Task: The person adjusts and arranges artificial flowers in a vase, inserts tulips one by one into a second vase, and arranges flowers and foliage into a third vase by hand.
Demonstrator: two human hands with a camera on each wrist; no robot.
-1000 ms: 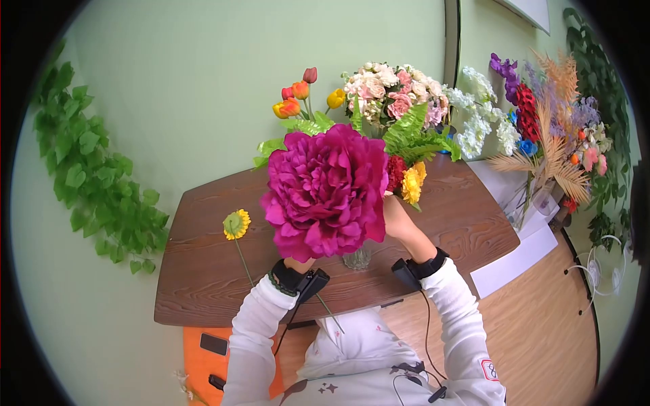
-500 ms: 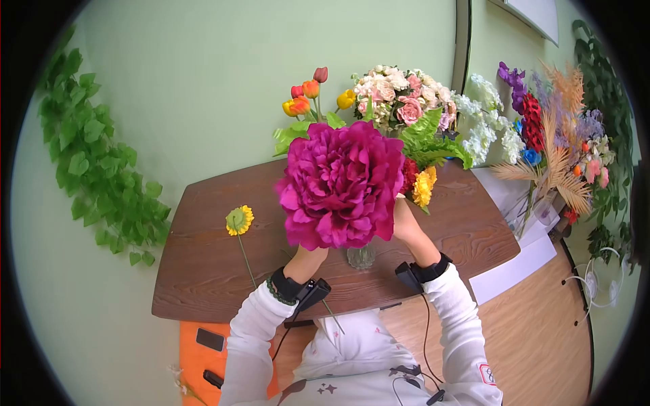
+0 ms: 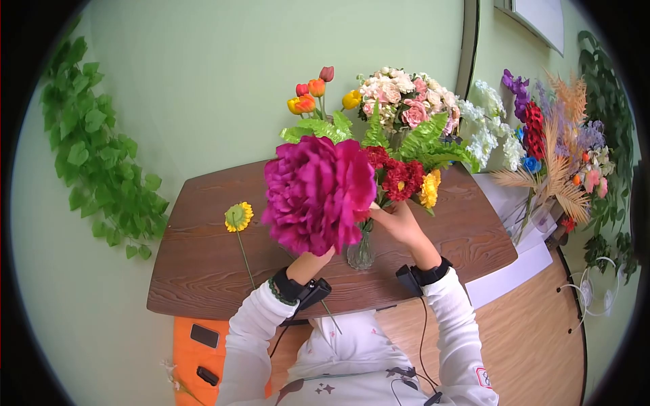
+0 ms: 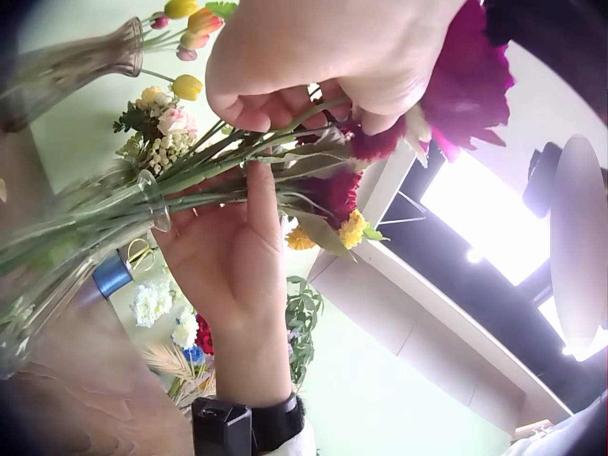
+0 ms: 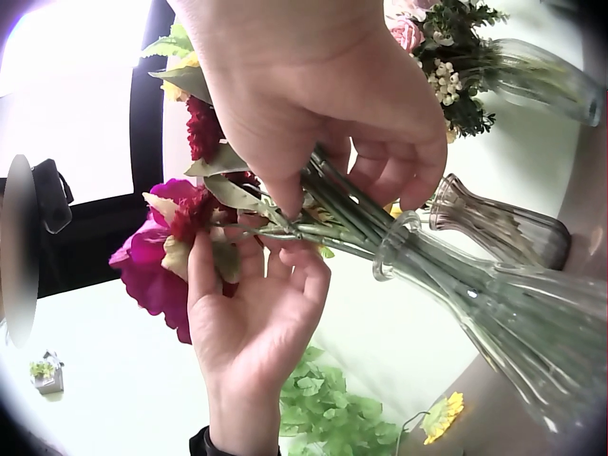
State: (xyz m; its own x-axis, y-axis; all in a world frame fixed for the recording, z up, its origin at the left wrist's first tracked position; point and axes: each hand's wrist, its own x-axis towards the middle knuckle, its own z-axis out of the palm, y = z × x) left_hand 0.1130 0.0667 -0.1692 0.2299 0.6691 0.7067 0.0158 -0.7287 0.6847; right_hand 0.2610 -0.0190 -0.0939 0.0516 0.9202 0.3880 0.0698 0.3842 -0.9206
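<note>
A large magenta peony (image 3: 315,196) faces up in the head view and hides most of my left hand (image 5: 261,313). That hand's fingers and thumb pinch the peony's stem just below the bloom. My right hand (image 3: 403,224) holds the bundle of green stems (image 5: 347,214) between thumb and fingers, right above the neck of a clear glass vase (image 3: 361,254). The stems run down into this vase. Dark red flowers (image 3: 401,179), a yellow flower (image 3: 430,188) and green fern leaves (image 3: 433,142) spread above my right hand.
A yellow flower (image 3: 238,216) on a long stem lies on the brown wooden table (image 3: 196,271), left. Tulips (image 3: 308,101) and a pink-white rose bouquet (image 3: 413,101) stand behind. More flowers (image 3: 542,135) fill the right side. A phone (image 3: 204,335) lies on an orange surface below.
The peony has shifted left and tilted that way with my left hand. Dark red flowers and more of my right hand, hidden behind the bloom before, now show.
</note>
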